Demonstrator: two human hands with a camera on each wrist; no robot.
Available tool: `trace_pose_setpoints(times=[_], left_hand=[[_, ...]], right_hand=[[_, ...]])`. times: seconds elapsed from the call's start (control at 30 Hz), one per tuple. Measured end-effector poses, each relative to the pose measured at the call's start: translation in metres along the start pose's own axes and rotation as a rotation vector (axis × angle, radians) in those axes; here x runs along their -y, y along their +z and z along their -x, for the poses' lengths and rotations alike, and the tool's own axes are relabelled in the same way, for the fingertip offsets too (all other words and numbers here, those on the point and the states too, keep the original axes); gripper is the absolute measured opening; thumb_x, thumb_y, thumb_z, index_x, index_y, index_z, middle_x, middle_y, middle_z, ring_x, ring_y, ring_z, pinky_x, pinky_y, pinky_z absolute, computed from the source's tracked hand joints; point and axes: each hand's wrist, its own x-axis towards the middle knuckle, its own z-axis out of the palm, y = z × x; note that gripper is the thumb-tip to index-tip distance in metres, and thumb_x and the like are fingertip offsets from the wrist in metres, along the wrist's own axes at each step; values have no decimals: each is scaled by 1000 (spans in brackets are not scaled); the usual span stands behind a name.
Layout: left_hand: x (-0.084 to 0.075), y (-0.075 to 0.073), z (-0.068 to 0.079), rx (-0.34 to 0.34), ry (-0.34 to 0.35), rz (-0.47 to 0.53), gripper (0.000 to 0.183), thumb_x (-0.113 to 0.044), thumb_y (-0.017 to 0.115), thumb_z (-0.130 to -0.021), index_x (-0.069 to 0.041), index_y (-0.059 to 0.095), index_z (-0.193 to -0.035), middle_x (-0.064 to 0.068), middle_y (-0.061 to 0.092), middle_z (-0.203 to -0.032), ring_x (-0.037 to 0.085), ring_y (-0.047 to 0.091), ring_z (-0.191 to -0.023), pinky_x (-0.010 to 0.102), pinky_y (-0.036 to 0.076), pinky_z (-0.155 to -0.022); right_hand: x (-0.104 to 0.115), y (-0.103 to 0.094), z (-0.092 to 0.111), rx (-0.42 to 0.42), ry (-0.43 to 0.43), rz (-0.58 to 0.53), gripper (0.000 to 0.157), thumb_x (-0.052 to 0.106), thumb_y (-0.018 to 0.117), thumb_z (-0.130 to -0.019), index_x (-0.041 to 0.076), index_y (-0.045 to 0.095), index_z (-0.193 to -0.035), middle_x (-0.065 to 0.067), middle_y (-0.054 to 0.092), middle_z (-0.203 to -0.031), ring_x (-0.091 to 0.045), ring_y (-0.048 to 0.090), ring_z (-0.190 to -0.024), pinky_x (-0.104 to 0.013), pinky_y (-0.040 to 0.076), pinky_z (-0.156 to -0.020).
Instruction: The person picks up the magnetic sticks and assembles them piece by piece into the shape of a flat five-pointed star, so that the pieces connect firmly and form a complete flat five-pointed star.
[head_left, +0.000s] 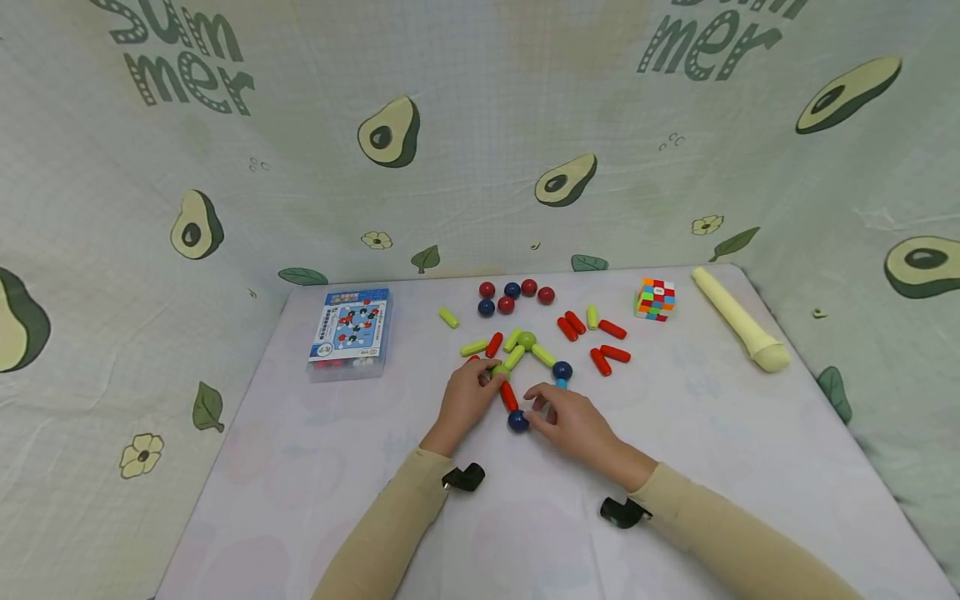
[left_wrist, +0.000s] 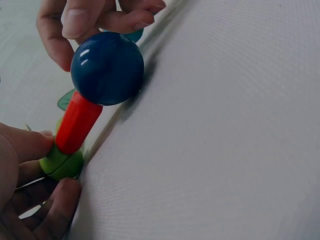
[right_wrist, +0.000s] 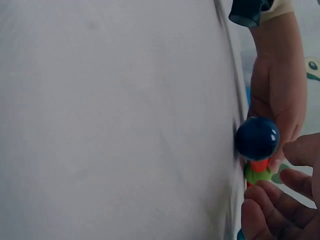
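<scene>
My left hand (head_left: pixel 465 404) pinches a green ball (left_wrist: pixel 62 165) of a magnetic ball-and-stick set between thumb and fingers. From that ball a red stick (head_left: pixel 509 396) runs toward me to a dark blue ball (head_left: pixel 518 421). Close beside the blue ball, my right hand (head_left: pixel 576 423) has loosely bent fingers with nothing between them; in the right wrist view a small gap separates its thumb from the ball. Yellow-green sticks (head_left: pixel 543 355) join a second green ball (head_left: pixel 527 340) to another dark blue ball (head_left: pixel 562 369), below which a light blue stick (head_left: pixel 562 384) shows, partly hidden by my right hand.
Loose red sticks (head_left: pixel 600 362) and yellow-green sticks (head_left: pixel 448 317) lie around the linked pieces. Several red and blue balls (head_left: pixel 506 305) sit farther back. A boxed set (head_left: pixel 351 333) is at left; a puzzle cube (head_left: pixel 656 300) and a pale yellow rod (head_left: pixel 738 318) are at right.
</scene>
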Motion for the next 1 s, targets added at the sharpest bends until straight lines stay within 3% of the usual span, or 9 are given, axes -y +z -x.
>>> trace_pose_setpoints(times=[0.17, 0.3, 0.47, 0.7, 1.0], left_hand=[[0, 1, 0, -3, 2, 5, 32, -33, 72, -97, -17, 73, -124, -3, 58, -82, 13, 52, -73, 26, 42, -63], [1, 1, 0, -8, 3, 11, 32, -33, 72, -97, -17, 73, -124, -3, 57, -81, 14, 52, -73, 26, 42, -62], [1, 1, 0, -3, 0, 19, 32, -32, 72, -97, -17, 73, -124, -3, 57, -81, 14, 51, -72, 26, 41, -62], [0, 0, 1, 0, -5, 25, 32, -32, 72, -97, -16, 73, -125, -3, 57, -82, 14, 51, -72, 25, 41, -62], [0, -1, 2, -2, 7, 14, 31, -31, 72, -97, -16, 73, -125, -4, 58, -83, 12, 52, -73, 25, 42, -62]], right_hand=[[-11, -13, -6, -111, 26, 6, 24, 21, 76, -93, 15, 69, -116, 4, 59, -90, -11, 50, -71, -25, 45, -60], [-25, -23, -14, -160, 103, -4, 26, 21, 74, -95, 13, 68, -119, -6, 57, -102, -16, 50, -73, -27, 44, -59], [-42, -30, -19, -134, 190, -2, 34, 22, 69, -98, 14, 65, -131, -10, 56, -117, -18, 53, -77, -29, 46, -61], [-51, -33, -24, -59, 202, -17, 36, 22, 66, -101, 15, 63, -136, -6, 66, -103, -20, 53, -77, -33, 45, -65], [-48, -36, -26, -56, 208, -8, 36, 21, 65, -101, 13, 62, -136, -8, 65, -108, -19, 52, -76, -32, 45, -64]])
